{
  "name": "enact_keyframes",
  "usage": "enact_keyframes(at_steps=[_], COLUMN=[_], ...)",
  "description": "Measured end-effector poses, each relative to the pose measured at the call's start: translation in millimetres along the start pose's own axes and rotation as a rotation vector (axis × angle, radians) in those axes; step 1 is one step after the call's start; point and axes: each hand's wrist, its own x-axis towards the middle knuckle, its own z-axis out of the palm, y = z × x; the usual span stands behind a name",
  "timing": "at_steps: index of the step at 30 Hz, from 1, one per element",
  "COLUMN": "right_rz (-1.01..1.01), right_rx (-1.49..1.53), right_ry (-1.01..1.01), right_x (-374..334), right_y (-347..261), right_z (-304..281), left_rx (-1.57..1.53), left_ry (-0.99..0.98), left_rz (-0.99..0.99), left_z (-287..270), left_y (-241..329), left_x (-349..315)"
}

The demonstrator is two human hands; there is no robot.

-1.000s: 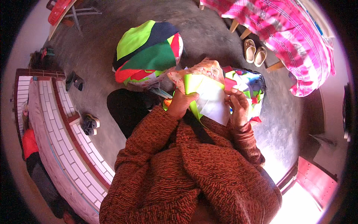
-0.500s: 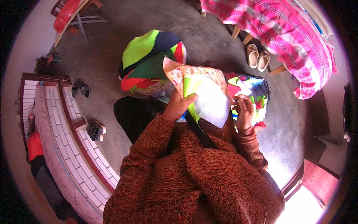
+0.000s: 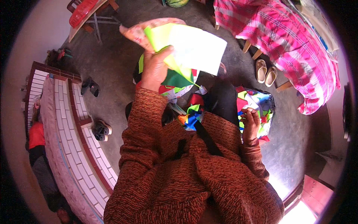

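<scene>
My left hand [image 3: 154, 71] is raised and closed, its thumb pressing on a stack of cloth pieces. That stack has a floral pink cloth [image 3: 135, 33] at the back and a white cloth piece [image 3: 203, 46] with lime green cloth [image 3: 160, 35] in front. Lower and to the right, my right hand [image 3: 251, 123] has its fingers curled together at a container of coloured cloth scraps [image 3: 265, 104]; what they pinch is too small to make out. More scraps [image 3: 192, 117] in blue, orange and red lie at my lap. Behind the raised stack, a green patchwork bundle [image 3: 179, 79] is partly hidden.
Beige shoes [image 3: 265, 72] stand by a pink plaid cloth [image 3: 268, 41] draped over wooden legs. At left are dark shoes [image 3: 101, 130], dark slippers [image 3: 90, 86] and a white-tiled ledge [image 3: 71, 123]. A red seat [image 3: 82, 12] and a watermelon [image 3: 177, 3] are at the far side.
My left hand has lifted the cloth stack up and to the left, away from my right hand. The scraps at my lap have come into view. My right hand stays by the container.
</scene>
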Motion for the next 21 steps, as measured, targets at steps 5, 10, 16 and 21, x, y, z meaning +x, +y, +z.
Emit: enact_keyframes(at_steps=[5, 10, 16, 21], right_rz=[0.011, 0.017, 0.03, 0.041], right_rx=[-0.012, 0.011, -0.017, -0.026], right_ry=[-0.035, -0.033, -0.033, -0.037], right_x=[4.6, 3.0, 4.2, 2.9], right_y=[7.4, 7.1, 7.1, 2.5], right_z=[-3.4, 0.5, 1.5, 6.2], left_rx=[0.133, 0.143, 0.176, 0.242], left_ry=[0.243, 0.258, 0.293, 0.439], left_rz=[-0.185, -0.237, -0.183, -0.103], left_z=[-127.7, -139.2, -152.0, -158.4], left_y=[-67.8, -68.1, -73.5, -65.7], left_x=[-14.9, -32.4, -35.6, -40.8])
